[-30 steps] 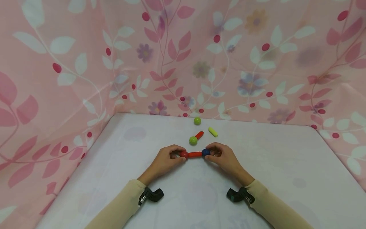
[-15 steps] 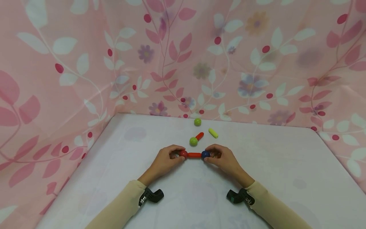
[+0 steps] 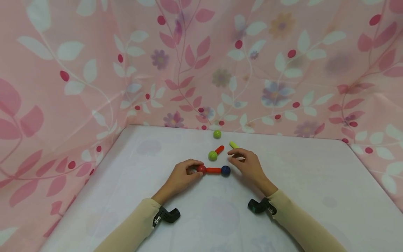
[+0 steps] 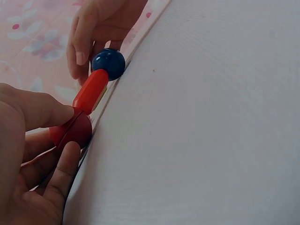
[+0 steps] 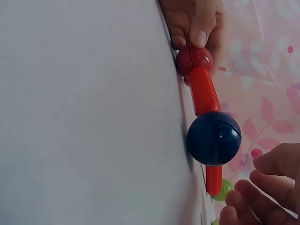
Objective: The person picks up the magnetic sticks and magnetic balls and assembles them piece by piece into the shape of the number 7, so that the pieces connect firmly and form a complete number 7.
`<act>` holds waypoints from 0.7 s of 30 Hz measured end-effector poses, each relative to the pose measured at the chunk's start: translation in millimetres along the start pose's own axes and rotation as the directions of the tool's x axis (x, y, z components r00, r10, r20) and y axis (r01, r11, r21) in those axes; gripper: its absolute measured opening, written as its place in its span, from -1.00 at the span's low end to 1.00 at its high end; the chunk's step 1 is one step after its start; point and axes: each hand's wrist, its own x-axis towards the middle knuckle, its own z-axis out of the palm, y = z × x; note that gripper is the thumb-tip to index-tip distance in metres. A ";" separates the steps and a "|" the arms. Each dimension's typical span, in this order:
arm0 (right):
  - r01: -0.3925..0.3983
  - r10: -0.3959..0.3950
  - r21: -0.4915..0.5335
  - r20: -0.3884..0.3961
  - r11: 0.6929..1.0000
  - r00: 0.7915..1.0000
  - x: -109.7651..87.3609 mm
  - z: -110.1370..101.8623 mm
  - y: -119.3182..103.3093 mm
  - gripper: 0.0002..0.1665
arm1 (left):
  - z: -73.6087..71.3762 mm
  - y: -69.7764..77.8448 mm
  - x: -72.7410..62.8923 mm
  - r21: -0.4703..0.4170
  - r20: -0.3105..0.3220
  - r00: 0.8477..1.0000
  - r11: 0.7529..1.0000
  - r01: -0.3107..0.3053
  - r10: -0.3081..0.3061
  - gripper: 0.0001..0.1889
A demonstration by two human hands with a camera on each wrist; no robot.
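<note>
My left hand (image 3: 184,175) pinches a red ball (image 4: 72,130) between thumb and fingers. An orange-red rod (image 3: 213,170) joins that ball to a blue ball (image 5: 214,138), making one straight piece low over the table. My right hand (image 3: 248,166) is apart from the blue ball, just up and right of it in the head view, with fingers loosely bent and nothing between them. Behind its fingertips lies a yellow-green rod (image 3: 233,144), partly hidden by the hand.
A green ball (image 3: 212,155) touching a second orange-red rod (image 3: 220,149) lies beyond the joined piece. Another green ball (image 3: 217,134) sits near the far edge of the white-covered table (image 3: 299,175). A pink floral curtain (image 3: 201,63) hangs behind the table.
My right hand has let go of the blue ball and moved up and away toward the yellow-green rod. The left hand keeps its hold on the red ball.
</note>
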 end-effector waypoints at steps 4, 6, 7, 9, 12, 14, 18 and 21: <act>0.004 -0.004 -0.023 -0.011 1.000 1.000 9.3 0.0 -1.5 -0.74 | -0.8 0.9 -0.4 -0.003 0.009 1.000 1.000 0.006 -0.006 -0.65; 0.010 -0.011 -0.033 -0.014 0.999 1.000 13.4 0.5 -2.4 -0.73 | -1.2 1.6 -0.3 0.001 0.008 1.000 1.000 0.004 -0.004 -0.65; 0.014 -0.015 -0.033 -0.015 0.999 1.000 15.0 0.8 -2.7 -0.73 | -1.1 1.7 -0.5 0.004 0.007 1.000 1.000 0.001 -0.001 -0.65; 0.021 -0.022 -0.034 -0.012 0.999 1.000 17.9 1.3 -2.9 -0.72 | -1.1 2.1 -0.5 0.011 0.006 1.000 1.000 0.002 -0.002 -0.65; 0.037 -0.037 -0.027 -0.005 0.999 0.999 22.3 1.7 -2.1 -0.71 | -1.1 2.0 -0.1 0.018 0.005 1.000 1.000 0.008 -0.008 -0.65; 0.054 -0.054 -0.023 0.008 0.998 0.999 25.8 2.1 -0.9 -0.71 | -1.2 1.7 0.4 0.022 0.004 1.000 1.000 0.013 -0.013 -0.65; 0.066 -0.066 0.002 0.030 0.998 0.997 31.8 3.8 -0.1 -0.72 | -1.3 0.3 0.9 0.017 0.002 1.000 1.000 -0.008 0.008 -0.65; 0.053 -0.054 0.018 0.045 0.998 0.998 35.5 6.7 -2.0 -0.72 | -1.1 -0.6 0.7 0.012 0.003 1.000 1.000 -0.014 0.014 -0.65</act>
